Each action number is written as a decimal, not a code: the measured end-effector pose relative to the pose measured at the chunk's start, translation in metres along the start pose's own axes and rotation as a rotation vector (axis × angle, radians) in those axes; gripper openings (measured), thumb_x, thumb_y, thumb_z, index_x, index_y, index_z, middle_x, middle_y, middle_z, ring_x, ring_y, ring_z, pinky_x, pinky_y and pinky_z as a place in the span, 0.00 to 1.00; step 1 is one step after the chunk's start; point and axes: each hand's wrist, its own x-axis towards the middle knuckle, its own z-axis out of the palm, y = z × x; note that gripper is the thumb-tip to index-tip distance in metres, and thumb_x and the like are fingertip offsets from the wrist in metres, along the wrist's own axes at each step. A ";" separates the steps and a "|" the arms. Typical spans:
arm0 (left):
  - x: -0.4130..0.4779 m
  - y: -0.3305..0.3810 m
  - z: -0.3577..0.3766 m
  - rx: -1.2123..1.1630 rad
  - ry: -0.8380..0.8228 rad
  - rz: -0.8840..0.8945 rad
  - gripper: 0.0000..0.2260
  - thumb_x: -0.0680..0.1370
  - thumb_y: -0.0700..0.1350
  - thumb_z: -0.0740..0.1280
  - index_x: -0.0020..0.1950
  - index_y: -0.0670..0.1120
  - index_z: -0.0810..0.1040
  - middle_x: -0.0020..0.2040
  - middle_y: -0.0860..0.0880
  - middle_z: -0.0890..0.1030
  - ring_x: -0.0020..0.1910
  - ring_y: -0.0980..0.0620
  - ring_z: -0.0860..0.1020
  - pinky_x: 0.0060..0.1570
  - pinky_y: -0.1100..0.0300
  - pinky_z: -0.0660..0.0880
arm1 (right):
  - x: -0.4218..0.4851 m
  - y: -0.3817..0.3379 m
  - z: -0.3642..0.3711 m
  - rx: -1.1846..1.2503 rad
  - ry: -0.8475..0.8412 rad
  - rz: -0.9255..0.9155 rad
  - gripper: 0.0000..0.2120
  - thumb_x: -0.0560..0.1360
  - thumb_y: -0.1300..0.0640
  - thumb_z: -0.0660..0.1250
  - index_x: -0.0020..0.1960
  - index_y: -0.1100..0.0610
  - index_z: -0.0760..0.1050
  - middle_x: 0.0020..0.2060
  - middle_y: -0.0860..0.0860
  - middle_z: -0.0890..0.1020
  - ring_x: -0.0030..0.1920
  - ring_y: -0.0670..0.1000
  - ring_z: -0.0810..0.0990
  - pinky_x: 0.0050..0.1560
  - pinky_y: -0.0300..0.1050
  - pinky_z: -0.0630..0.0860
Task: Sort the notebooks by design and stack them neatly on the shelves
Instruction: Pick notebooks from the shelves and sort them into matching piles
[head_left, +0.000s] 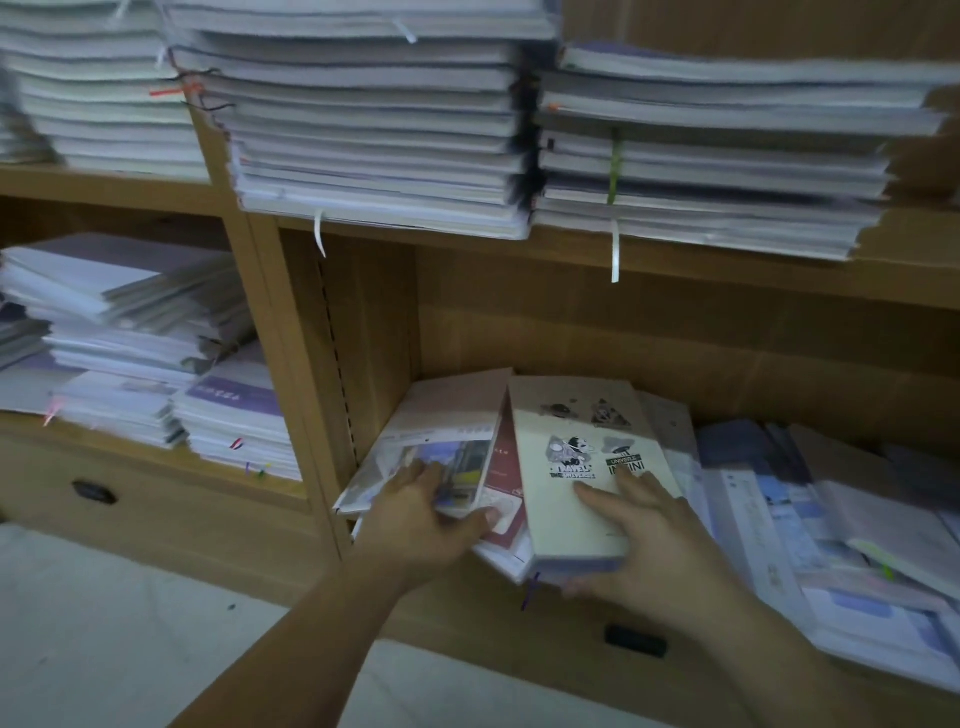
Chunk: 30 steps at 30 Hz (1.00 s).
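Observation:
A cream notebook (561, 415) with black space drawings lies on top of a small pile at the front of the lower shelf (519, 613). My right hand (649, 540) grips its near end, fingers on the cover and thumb under the pile's edge. To its left, a tilted notebook with a photo cover (441, 431) leans against the shelf's side panel, over a red notebook (506, 467). My left hand (421, 519) holds the near edge of the photo-cover notebook, with the thumb on the red one.
Loose blue and white notebooks (810, 509) lie scattered on the right of the same shelf. Tall stacks (374, 119) fill the upper shelf. More stacks (130, 338) sit in the left bay. A wooden upright (291, 364) divides the bays. Pale floor (104, 623) lies below.

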 end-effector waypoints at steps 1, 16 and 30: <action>-0.001 0.000 0.001 -0.012 0.008 -0.007 0.27 0.68 0.75 0.67 0.58 0.59 0.73 0.55 0.61 0.79 0.52 0.57 0.79 0.52 0.57 0.80 | 0.000 0.000 0.001 -0.027 -0.002 -0.002 0.47 0.65 0.27 0.72 0.78 0.33 0.55 0.82 0.48 0.49 0.82 0.52 0.43 0.80 0.57 0.48; -0.021 0.028 0.007 0.582 0.161 0.323 0.10 0.84 0.51 0.57 0.55 0.52 0.78 0.48 0.50 0.84 0.44 0.48 0.82 0.39 0.58 0.72 | -0.002 0.028 0.006 0.300 0.194 0.049 0.40 0.63 0.18 0.59 0.68 0.38 0.76 0.79 0.47 0.62 0.80 0.45 0.55 0.79 0.61 0.54; -0.043 0.006 -0.019 0.498 0.120 0.257 0.31 0.78 0.37 0.62 0.79 0.54 0.63 0.56 0.45 0.83 0.49 0.43 0.82 0.44 0.53 0.78 | -0.005 0.012 0.010 0.216 0.167 0.055 0.33 0.69 0.27 0.66 0.72 0.36 0.71 0.80 0.46 0.60 0.81 0.46 0.51 0.79 0.62 0.45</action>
